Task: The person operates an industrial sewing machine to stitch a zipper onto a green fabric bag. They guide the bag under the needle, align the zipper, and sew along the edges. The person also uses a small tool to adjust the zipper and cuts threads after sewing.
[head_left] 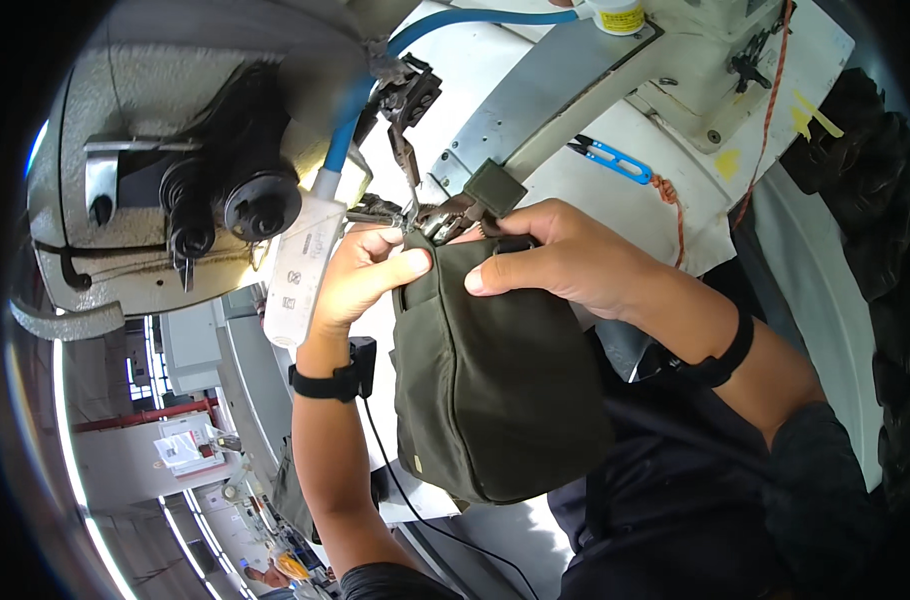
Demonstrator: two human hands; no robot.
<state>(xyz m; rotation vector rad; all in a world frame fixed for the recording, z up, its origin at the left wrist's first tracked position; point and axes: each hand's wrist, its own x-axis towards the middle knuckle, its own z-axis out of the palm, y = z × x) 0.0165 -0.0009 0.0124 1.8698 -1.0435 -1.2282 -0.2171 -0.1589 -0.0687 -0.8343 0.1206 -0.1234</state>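
A dark olive fabric bag [505,390] hangs between my hands, its upper edge up against the presser foot [440,222] of a sewing machine [165,180]. My left hand [370,275] grips the bag's upper left edge, thumb pressed on the cloth close to the needle area. On the upper right edge my right hand [555,255] pinches the fabric, thumb in front and fingers behind. Between the hands, a small square olive tab [495,188] stands up beside the presser foot. The exact spot under the needle is hidden by metal parts.
Blue thread snips [615,160] lie on the white table [565,190], tied to an orange cord [667,190]. A blue air hose [475,18] runs across the machine. Dark bundled material [865,180] is piled at the right. A black cable [425,520] trails from my left wrist strap.
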